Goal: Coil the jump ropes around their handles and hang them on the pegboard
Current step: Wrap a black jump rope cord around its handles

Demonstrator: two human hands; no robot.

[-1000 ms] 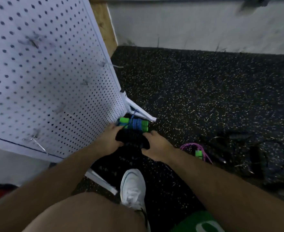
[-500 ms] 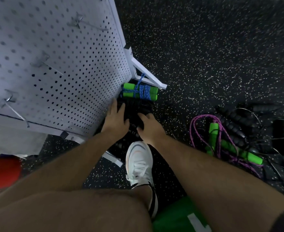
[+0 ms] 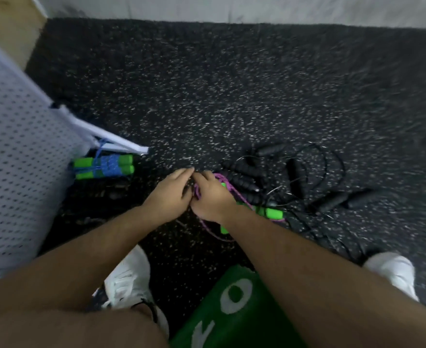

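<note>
The purple jump rope (image 3: pixel 229 193) lies loose on the floor (image 3: pixel 232 96) right in front of me, not coiled, its cord in slack loops. One of its green handles (image 3: pixel 273 213) pokes out just past my right wrist, and a bit of the other shows beside my forearm. My right grip (image 3: pixel 212 197) is clenched on the cord near the top loop, fingers curled over it. My left grip (image 3: pixel 168 194) meets it, the two touching, with its fingers reaching to the same stretch of cord. The blur keeps me from telling whether it has hold of anything. Just to the right of the purple rope, and partly tangled against it, sits a heap of black jump ropes (image 3: pixel 294 178), thin cords looping every way between the dark handles. Well off to my left a blue jump rope (image 3: pixel 106 167) is wound tight around its green handles and rests on the floor. It sits beside the white foot (image 3: pixel 116 141) of the pegboard (image 3: pixel 13 159), which fills the left edge of my view. No rope shows on the part of the board I can see. My white shoes (image 3: pixel 129 277) stand on the speckled black floor on either side of a green cloth with white letters (image 3: pixel 257 322). A pale wall (image 3: pixel 232 8) runs along the far side.
</note>
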